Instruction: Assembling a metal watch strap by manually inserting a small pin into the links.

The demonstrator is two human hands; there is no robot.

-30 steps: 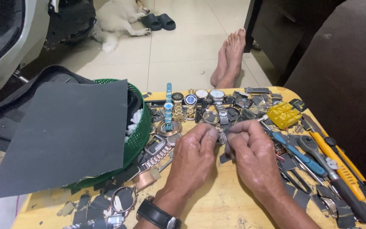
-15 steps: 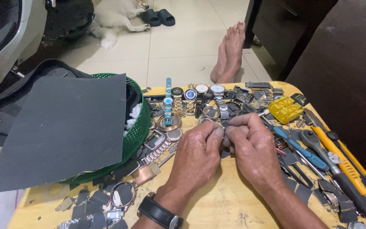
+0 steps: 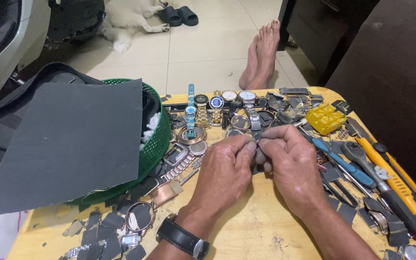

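Both grips are pinched narrow on one small dark part, held between the fingertips of the left hand and the right hand just above the middle of the wooden desk. What the part is cannot be told; most of it is hidden behind the fingers. It looks light and stiff, small enough to slip, so a firm pinch at its edges, close to the desk, seems the safest hold.

A black wristwatch sits on the left wrist. Far of the hands lies a row of watches with gold, silver and blue faces, among loose bands and cases. To the left, a sheet of dark sandpaper leans over a green basket. To the right lie a yellow plastic holder, a blue-handled tool and a yellow-handled tool. Small dark sandpaper scraps litter the near left corner. Beyond the desk, another person's bare feet rest on the tiled floor, near a white dog and a pair of dark slippers.
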